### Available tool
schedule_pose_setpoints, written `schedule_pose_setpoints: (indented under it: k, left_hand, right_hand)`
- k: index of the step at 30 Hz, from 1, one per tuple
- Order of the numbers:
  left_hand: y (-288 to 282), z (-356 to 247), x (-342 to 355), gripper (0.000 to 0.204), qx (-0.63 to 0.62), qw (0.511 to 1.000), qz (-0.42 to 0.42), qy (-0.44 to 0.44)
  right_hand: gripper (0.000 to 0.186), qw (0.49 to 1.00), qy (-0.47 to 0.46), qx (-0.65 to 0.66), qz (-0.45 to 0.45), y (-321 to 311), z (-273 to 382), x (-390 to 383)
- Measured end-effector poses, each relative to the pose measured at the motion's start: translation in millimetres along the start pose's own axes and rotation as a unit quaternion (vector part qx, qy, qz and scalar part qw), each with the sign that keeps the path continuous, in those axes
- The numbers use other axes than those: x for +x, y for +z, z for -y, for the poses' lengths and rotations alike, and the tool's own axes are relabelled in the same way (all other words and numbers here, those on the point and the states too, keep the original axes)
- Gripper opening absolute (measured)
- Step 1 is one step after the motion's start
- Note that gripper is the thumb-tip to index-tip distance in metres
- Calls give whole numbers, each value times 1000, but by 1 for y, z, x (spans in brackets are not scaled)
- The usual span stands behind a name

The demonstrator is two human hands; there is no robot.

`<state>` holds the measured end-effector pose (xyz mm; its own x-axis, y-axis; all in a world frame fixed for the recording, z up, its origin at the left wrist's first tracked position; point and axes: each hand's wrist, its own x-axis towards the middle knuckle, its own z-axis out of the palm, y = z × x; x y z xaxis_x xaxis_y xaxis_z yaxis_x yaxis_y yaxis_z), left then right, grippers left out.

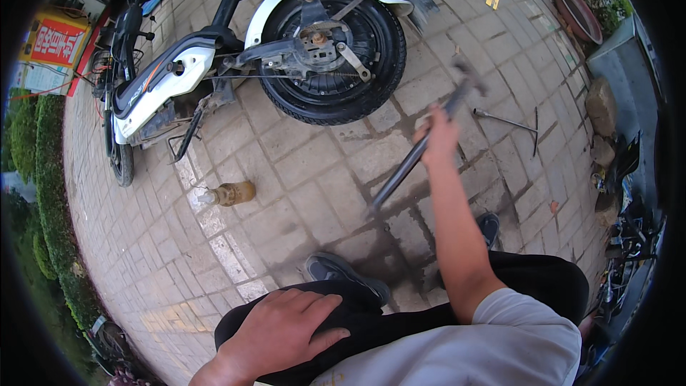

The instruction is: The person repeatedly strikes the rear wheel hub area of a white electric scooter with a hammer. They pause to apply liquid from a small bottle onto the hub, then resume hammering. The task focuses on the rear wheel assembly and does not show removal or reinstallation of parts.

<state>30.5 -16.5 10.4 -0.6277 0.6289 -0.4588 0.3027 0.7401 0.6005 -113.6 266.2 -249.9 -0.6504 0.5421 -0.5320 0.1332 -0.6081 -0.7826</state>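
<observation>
My right hand [439, 136] is wrapped around the long dark handle of a hammer [400, 179]. The hammer's head is at the far end and smeared by motion. It hangs above the paving, right of the rear wheel [325, 53] of a white and black electric scooter [171, 78]. On my left thigh lies my left hand [282, 329], its fingers stretched out and holding nothing. A cross-shaped or T-shaped metal wrench [507, 120] lies on the bricks to the right of the hammer.
A spray bottle [236, 193] with yellowish contents lies or stands on the paving, left of my left shoe [336, 271]. Stones [600, 107] and a grey metal box [629, 64] with tools line the right side. A reddish basin [577, 13] sits at the far right.
</observation>
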Motion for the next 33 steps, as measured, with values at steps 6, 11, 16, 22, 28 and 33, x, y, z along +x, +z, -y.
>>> schedule_pose_setpoints:
  k: [6, 11, 16, 22, 28, 33]
  left_hand:
    - [0, 0, -6, 42, 9, 1000, 10, -8]
    - [2, -3, -1, 42, 12, 1000, -6, 14]
    - [1, -4, -1, 41, 9, 1000, -22, -11]
    - [2, -1, -5, 40, -7, 999, -41, -10]
    - [-1, 4, -3, 43, -4, 1000, -6, 1]
    - [-2, 2, -2, 42, 19, 1000, 6, 7]
  right_hand:
    - [30, 990, -58, -126, -9, -7, -27, 41]
    - [30, 692, -53, -569, 441, -10, -156, -54]
    - [33, 504, -61, -574, 642, 38, -141, -157]
    - [40, 757, 20, -524, 391, 63, -70, -56]
    - [29, 976, -4, -152, 153, -4, -25, 1]
    - [26, 978, -81, 172, -90, 10, 44, 22]
